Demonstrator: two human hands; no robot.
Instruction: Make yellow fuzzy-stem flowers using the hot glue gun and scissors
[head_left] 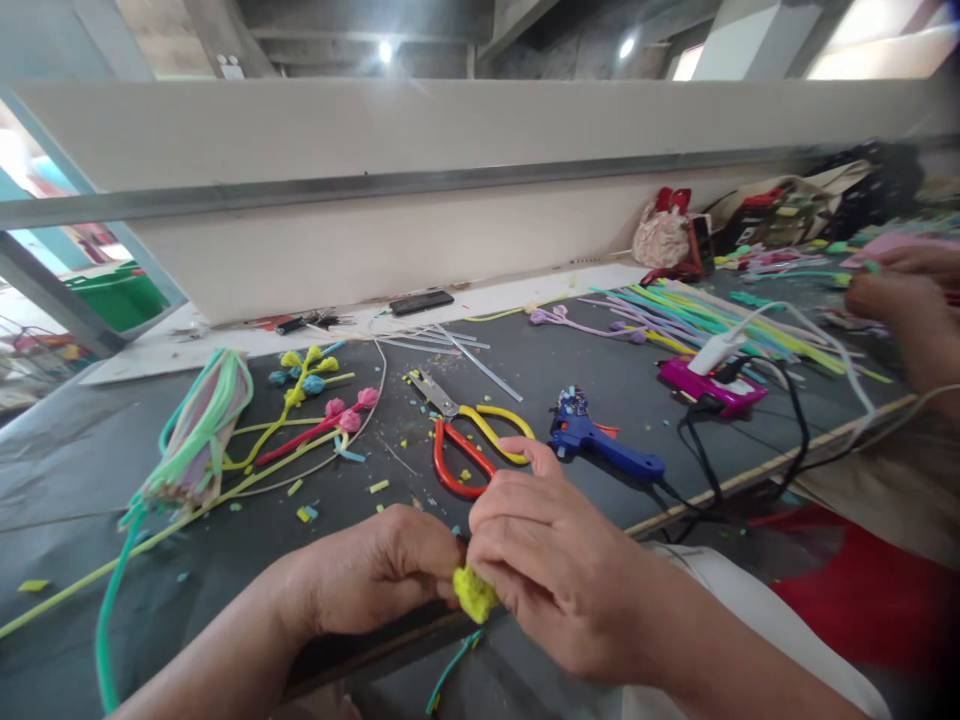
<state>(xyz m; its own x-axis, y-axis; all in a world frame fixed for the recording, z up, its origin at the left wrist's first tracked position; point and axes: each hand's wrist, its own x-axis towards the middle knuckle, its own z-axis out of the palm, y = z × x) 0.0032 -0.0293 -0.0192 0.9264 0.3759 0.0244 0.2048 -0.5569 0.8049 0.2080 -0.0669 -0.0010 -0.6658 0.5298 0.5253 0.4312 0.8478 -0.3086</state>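
Note:
Close to the table's front edge, my left hand (390,570) and my right hand (555,560) meet around a small yellow pipe-cleaner bud (474,594). Fingers of both hands are pinched on it, and part of it is hidden behind them. Just beyond my right hand lie scissors (457,412) with one red and one yellow handle, blades apart. To the right of them rests a blue glue gun (600,440). Finished-looking sprigs with yellow and blue buds (304,375) and pink buds (351,412) lie at the left.
A bundle of mint and pale pipe cleaners (202,430) stands at the left. Loose coloured pipe cleaners (675,310) spread at the back right, near a magenta power strip (712,385) with cables. Another person's hand (900,290) works at the far right. Small scraps litter the dark tabletop (247,550).

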